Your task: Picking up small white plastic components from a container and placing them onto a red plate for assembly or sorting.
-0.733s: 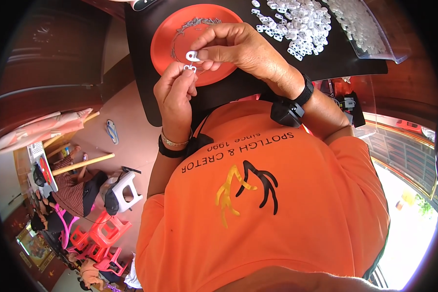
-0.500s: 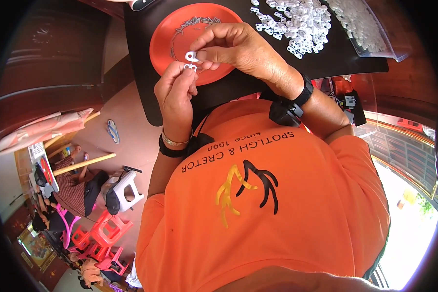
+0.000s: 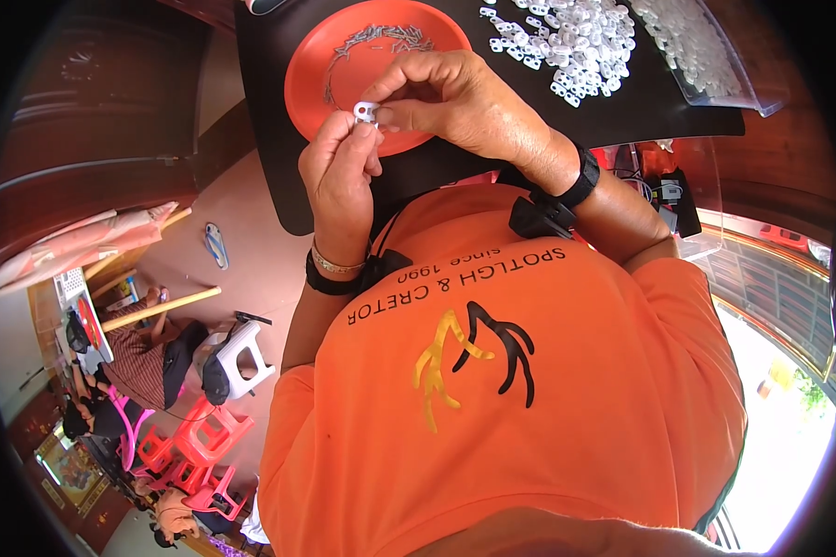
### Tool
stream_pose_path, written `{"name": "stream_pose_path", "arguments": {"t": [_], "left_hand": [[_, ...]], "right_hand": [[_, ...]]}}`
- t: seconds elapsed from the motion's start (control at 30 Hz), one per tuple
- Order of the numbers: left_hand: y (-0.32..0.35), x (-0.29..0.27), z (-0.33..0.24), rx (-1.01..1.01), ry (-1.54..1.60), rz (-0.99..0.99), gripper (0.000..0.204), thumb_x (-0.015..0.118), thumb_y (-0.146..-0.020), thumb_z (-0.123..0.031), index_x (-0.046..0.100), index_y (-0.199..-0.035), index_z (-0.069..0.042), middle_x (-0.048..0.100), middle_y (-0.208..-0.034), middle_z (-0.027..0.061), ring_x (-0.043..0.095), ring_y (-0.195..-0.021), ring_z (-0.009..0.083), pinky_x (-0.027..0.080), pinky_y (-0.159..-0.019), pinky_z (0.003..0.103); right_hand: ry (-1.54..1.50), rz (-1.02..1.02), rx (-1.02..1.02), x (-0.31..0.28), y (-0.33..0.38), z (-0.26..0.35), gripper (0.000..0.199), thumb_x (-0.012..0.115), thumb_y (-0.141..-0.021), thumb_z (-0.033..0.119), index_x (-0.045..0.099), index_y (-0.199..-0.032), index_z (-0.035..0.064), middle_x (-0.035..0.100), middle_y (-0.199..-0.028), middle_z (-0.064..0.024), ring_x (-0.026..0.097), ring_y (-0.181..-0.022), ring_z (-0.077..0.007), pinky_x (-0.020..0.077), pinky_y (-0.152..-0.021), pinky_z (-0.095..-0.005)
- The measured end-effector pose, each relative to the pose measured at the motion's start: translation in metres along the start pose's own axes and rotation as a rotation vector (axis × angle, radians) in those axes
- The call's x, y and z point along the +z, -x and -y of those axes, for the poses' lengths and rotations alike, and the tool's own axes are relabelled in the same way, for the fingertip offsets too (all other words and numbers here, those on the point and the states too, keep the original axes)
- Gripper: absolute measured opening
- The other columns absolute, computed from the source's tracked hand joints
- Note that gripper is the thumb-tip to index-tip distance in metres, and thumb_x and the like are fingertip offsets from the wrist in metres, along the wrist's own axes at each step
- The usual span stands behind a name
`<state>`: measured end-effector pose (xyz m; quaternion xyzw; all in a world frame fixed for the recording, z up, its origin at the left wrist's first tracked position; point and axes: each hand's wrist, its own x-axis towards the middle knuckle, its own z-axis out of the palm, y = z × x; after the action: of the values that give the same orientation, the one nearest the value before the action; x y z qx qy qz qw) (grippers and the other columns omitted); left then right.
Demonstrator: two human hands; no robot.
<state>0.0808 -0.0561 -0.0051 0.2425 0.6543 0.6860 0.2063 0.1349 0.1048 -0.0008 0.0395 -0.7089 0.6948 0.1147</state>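
My left hand is closed, pinching a small white plastic clip with holes between thumb and fingertips. My right hand meets it from the right, thumb and forefinger curled against the same clip. The fingers hide part of it, and I cannot make out where one white part ends and another begins. Both hands are above the near part of a round orange plate. Small grey metal pins lie scattered in an arc on that plate.
A heap of white plastic clips lies on the black table, right of the plate. Beyond it stands a clear bin full of pale pieces. Red stools, a white stool and a slipper are on the floor to the left.
The white part in my right fingers has come down against the one in my left; the gap between them has closed. My right hand has lowered slightly.
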Motion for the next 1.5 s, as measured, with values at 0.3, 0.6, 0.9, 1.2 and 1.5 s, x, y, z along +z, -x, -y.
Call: {"name": "stream_pose_path", "arguments": {"t": [0.3, 0.6, 0.9, 1.2, 1.5], "left_hand": [[-0.004, 0.002, 0.002, -0.024, 0.128, -0.042, 0.023, 0.050, -0.094, -0.018, 0.057, -0.082, 0.000, 0.049, -0.061, -0.0003, 0.044, -0.053, 0.0059, 0.033, -0.049, 0.020], [-0.006, 0.005, -0.001, -0.085, 0.131, -0.026, 0.028, 0.047, -0.094, -0.023, 0.059, -0.090, 0.001, 0.051, -0.065, 0.0017, 0.047, -0.055, 0.0082, 0.034, -0.050, 0.020], [-0.006, 0.007, 0.000, -0.012, 0.166, -0.125, 0.028, 0.049, -0.091, -0.022, 0.059, -0.078, 0.000, 0.054, -0.059, 0.0020, 0.050, -0.052, 0.0079, 0.035, -0.049, 0.020], [-0.008, 0.006, 0.000, 0.028, 0.194, -0.061, 0.028, 0.048, -0.091, -0.020, 0.057, -0.075, 0.001, 0.051, -0.058, 0.0021, 0.047, -0.050, 0.0081, 0.034, -0.047, 0.021], [-0.009, 0.017, 0.002, 0.084, 0.185, -0.054, 0.028, 0.043, -0.093, -0.012, 0.054, -0.073, 0.004, 0.049, -0.059, 0.0037, 0.041, -0.048, 0.0077, 0.031, -0.045, 0.021]], "right_hand": [[0.132, -0.013, -0.057, 0.003, 0.002, 0.005, 0.021, 0.070, -0.082, 0.004, 0.063, -0.101, 0.0039, 0.065, -0.087, -0.0014, 0.062, -0.082, -0.0089, 0.0507, -0.075, -0.0240], [0.416, -0.035, -0.221, 0.002, 0.003, 0.011, 0.025, 0.075, -0.075, 0.007, 0.063, -0.098, 0.0040, 0.065, -0.084, -0.0035, 0.064, -0.078, -0.0139, 0.0517, -0.070, -0.0260], [0.667, -0.127, -0.433, 0.013, 0.002, 0.010, 0.025, 0.071, -0.073, 0.011, 0.063, -0.095, 0.0015, 0.064, -0.083, -0.0101, 0.065, -0.073, -0.0288, 0.0528, -0.063, -0.0349], [0.656, -0.102, -0.450, 0.011, 0.005, 0.015, 0.019, 0.070, -0.076, 0.009, 0.064, -0.092, 0.0025, 0.065, -0.077, -0.0099, 0.066, -0.069, -0.0272, 0.0528, -0.061, -0.0329], [0.761, -0.083, -0.492, -0.007, 0.012, 0.017, 0.015, 0.067, -0.079, 0.014, 0.062, -0.091, 0.0056, 0.064, -0.078, -0.0082, 0.064, -0.069, -0.0288, 0.0523, -0.062, -0.0349]]}}
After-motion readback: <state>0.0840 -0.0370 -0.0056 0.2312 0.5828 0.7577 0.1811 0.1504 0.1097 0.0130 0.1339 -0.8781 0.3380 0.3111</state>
